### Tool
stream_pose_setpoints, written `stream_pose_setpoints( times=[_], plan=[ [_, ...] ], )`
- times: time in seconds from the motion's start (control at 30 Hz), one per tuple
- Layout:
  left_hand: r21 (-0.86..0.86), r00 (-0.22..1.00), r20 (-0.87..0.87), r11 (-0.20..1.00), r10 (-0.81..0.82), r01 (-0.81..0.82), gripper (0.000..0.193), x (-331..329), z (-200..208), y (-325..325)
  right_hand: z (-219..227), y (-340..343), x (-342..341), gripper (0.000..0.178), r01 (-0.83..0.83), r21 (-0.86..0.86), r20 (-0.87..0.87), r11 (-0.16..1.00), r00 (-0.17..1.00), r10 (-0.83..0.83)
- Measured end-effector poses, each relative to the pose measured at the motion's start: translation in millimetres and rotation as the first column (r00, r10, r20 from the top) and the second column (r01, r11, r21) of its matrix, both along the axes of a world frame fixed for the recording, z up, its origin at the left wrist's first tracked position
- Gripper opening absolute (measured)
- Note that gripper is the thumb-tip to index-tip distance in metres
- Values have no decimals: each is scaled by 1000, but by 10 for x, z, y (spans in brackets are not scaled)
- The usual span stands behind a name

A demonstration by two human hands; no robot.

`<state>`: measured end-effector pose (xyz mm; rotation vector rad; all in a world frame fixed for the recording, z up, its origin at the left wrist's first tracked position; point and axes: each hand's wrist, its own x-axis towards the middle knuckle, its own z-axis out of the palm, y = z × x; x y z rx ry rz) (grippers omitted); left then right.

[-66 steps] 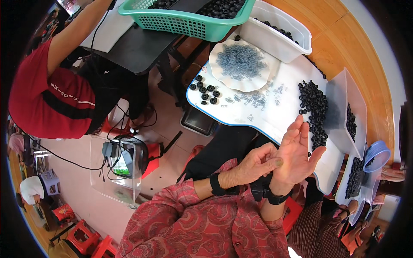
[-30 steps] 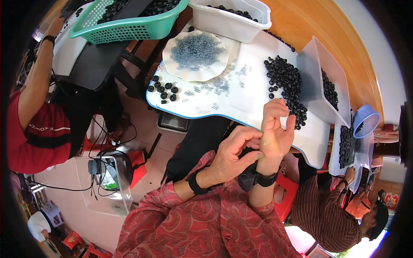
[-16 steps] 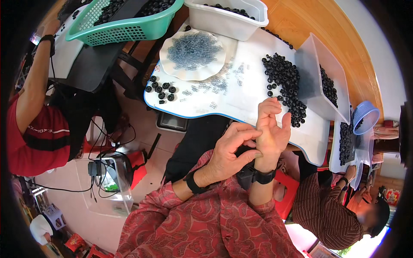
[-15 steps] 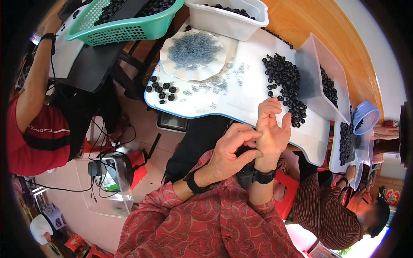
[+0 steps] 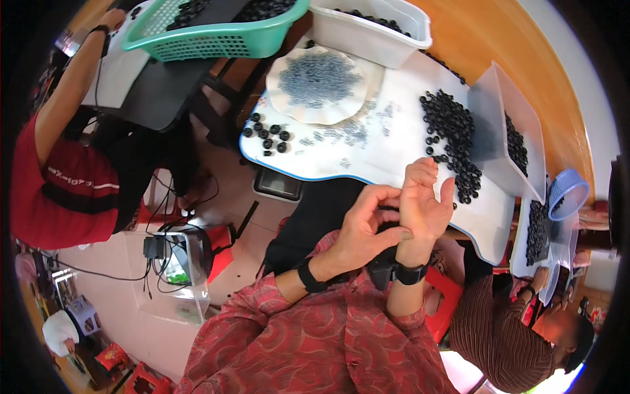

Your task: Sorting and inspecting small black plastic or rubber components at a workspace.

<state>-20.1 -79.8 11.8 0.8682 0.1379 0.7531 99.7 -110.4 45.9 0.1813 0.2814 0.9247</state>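
In front of my chest, my two hands touch each other. My right hand is turned palm up, its fingers loosely bent and its thumb apart, with nothing in it. My left hand grips the edge of my right hand near the wrist, thumb on the wrist and fingertips at the side of the palm. Just beyond my right hand lies a pile of small black ring-like parts on the white table. Several more black parts sit at the table's left end, near a scalloped white plate heaped with tiny bluish-clear pieces.
A translucent bin with black parts stands tilted right of the pile. A white tub and green basket stand at the back. One co-worker is at left, another at right. Cables lie at lower left.
The whole view has shifted, so the table and its things appear farther right. My left thumb and fingers have shifted slightly against my right hand, which stays palm up.
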Motion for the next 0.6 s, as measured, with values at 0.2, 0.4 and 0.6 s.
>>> stream_pose_setpoints(
  times=[0.2, 0.4, 0.6],
  plan=[
    [-59, 960, -77, 962, -270, 266, 38, -129, -141, 7, 27, -35, 23, 42, 29, -100, 264, 995, 965, -2],
    [-91, 987, 40, 983, -159, 162, 36, -61, -171, -15, 33, -47, -6, 45, 142, -253, 635, 957, 771, 54],
    [-42, 984, -58, 985, -168, 166, 44, -74, -200, 71, 137, 4, -194, 46, 227, -325, 714, 918, 696, 81]
  ],
)
